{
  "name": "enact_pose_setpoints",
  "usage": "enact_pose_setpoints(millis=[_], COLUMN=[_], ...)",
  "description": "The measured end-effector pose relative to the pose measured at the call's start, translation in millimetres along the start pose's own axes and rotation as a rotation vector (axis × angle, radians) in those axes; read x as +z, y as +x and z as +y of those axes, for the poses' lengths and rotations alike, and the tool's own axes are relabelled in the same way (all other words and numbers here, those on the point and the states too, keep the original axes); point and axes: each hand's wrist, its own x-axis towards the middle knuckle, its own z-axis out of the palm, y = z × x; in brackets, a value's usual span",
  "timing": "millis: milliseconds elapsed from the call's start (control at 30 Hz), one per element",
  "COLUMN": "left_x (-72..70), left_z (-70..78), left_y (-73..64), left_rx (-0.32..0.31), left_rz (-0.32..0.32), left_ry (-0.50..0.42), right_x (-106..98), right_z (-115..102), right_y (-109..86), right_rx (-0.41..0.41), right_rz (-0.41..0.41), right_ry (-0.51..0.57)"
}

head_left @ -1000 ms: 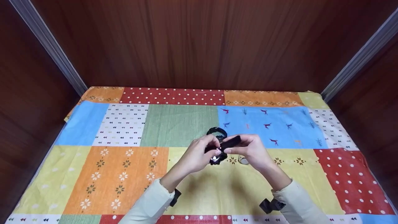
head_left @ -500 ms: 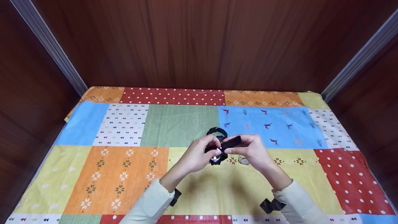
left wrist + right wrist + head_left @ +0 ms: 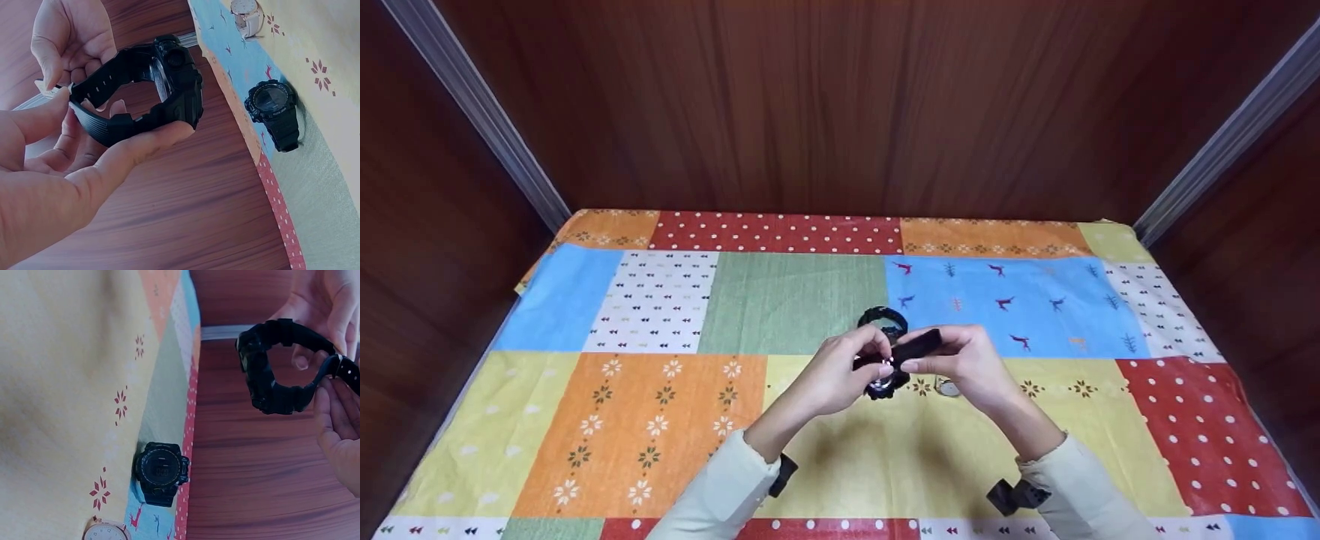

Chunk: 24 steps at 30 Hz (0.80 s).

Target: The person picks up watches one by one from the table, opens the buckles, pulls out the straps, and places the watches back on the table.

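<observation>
1. Both forearms [image 3: 780, 427], in pale sleeves [image 3: 718, 487], are reaching forward from the near edge and angling inward; the wrists are bending so the hands are facing each other.
2. Left hand [image 3: 840, 371]: thumb and fingers are pinching the black watch [image 3: 183, 84] by its strap [image 3: 100, 125]. In the left wrist view, one finger is stretching along the strap's outer side to the case.
3. Right hand [image 3: 971, 364]: thumb and fingers are gripping the strap near where its two ends are meeting, thumb lying on the side nearer the person. Fingertips of both hands are nearly touching.
4. The held watch is hanging in a loop between the hands, raised off the surface [image 3: 840, 457]; the strap's holed end [image 3: 350, 374] is extending beyond the meeting point.
5. A second black watch [image 3: 161, 464] is resting on the patchwork cloth [image 3: 660, 427], beyond the hands, its dial facing the person.
6. A light-dialled watch [image 3: 948, 387] is lying on the yellow patch, just beside the right hand in the head view.
</observation>
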Motion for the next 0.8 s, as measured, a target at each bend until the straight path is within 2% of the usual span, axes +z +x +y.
enact_pose_setpoints(millis=[233, 467, 600, 700, 800], left_x=[-0.4, -4.1, -4.8, -5.5, -6.8], left_z=[-3.1, -3.9, -5.1, -5.3, -5.1], left_y=[-0.4, -1.7, -1.4, -1.4, -2.4], left_rx=[0.027, -0.011, -0.002, 0.005, -0.017], left_rz=[0.036, 0.070, 0.108, 0.117, 0.111], left_ry=[-0.043, -0.050, -0.052, -0.054, -0.051], right_x=[-1.2, -2.4, -3.1, -3.3, -4.0], right_z=[-1.7, -4.8, -7.1, -7.7, -7.4], right_y=[-0.3, 0.4, 1.5, 1.4, 0.5], right_rx=[0.009, 0.011, 0.013, 0.015, 0.016], right_rz=[0.007, 0.022, 0.046, 0.049, 0.052], right_ry=[0.013, 0.001, -0.011, -0.024, -0.032])
